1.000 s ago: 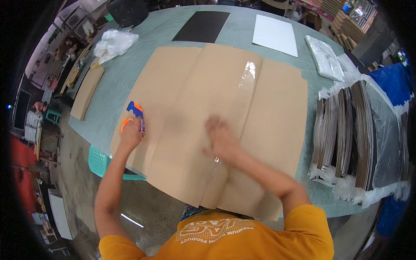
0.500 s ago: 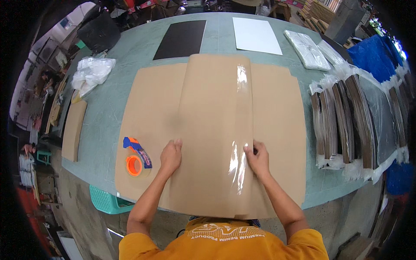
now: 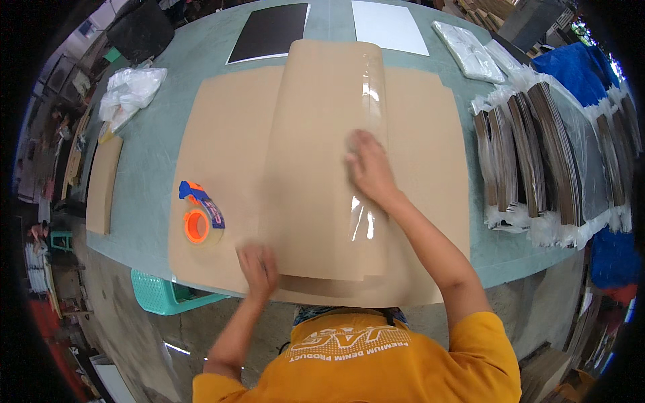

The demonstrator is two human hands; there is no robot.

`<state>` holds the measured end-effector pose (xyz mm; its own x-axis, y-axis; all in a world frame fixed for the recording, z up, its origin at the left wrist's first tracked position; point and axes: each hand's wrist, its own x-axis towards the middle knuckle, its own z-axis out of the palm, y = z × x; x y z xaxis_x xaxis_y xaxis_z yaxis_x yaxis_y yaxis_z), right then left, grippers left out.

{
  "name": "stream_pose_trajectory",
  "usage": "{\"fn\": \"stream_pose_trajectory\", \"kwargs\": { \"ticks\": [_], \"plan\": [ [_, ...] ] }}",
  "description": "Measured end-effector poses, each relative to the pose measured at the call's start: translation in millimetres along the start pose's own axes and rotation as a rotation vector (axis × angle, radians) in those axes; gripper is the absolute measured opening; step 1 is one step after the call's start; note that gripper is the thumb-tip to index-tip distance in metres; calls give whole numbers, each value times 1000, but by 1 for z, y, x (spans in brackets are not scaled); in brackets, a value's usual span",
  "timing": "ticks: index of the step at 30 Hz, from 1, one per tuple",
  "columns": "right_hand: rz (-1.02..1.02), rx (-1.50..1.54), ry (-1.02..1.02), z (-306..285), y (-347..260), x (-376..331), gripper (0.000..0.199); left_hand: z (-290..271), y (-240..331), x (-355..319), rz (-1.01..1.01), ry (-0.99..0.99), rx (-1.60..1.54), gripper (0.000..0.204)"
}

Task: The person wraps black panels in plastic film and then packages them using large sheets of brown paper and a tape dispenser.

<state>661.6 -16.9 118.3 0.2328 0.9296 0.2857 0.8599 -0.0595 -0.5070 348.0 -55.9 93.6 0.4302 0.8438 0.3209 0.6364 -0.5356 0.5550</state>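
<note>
A brown cardboard sheet folded into a long flat sleeve (image 3: pixel 322 134) lies on a larger flat brown cardboard sheet (image 3: pixel 222 134). Shiny clear tape (image 3: pixel 363 221) runs along the sleeve's right side. My right hand (image 3: pixel 369 168) is over that side at mid-length, holding nothing, its fingers loosely bent and partly blurred. Close to the sleeve's lower left edge is my left hand (image 3: pixel 257 270); motion smears its fingers, so their grip cannot be made out. An orange and blue tape dispenser (image 3: pixel 201 213) with a roll of tape rests on the flat sheet, left of the sleeve.
On the green table (image 3: pixel 144 201) a black sheet (image 3: pixel 272 30) and a white sheet (image 3: pixel 390 28) lie at the back. Plastic-wrapped stacks of boards (image 3: pixel 531 154) stand right, near clear plastic packs (image 3: pixel 467 50). Crumpled plastic (image 3: pixel 134 93) and a narrow cardboard piece (image 3: pixel 104 185) lie left.
My right hand has moved from the sleeve's right edge up over its top. My left hand has come down along the left edge. The sleeve's near end has shifted away from me over the flat sheet.
</note>
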Motion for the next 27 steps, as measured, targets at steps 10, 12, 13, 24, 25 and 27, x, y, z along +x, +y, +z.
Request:
{"fn": "stream_pose_trajectory", "kwargs": {
  "ticks": [10, 12, 13, 24, 25, 27],
  "plan": [
    [-136, -131, -91, 20, 3, -14, 55, 98, 158, -33, -242, -729, -103, 57],
    [-138, -156, -91, 18, 2, -13, 56, 146, 133, -56, -164, -385, -114, 55],
    [-141, -162, -98, 19, 1, -14, 56, 160, 101, -66, -42, -419, -7, 48],
    [-135, 250, -107, -15, 39, -127, 19, 91, 36, 2, -212, -267, -32, 38],
    [-225, 267, -146, -19, 46, -156, 17, 97, 38, 11, -183, -301, -59, 38],
    [-216, 262, -34, -11, 22, -163, 15, 95, 37, 14, -176, -328, -78, 37]
  ]
}}
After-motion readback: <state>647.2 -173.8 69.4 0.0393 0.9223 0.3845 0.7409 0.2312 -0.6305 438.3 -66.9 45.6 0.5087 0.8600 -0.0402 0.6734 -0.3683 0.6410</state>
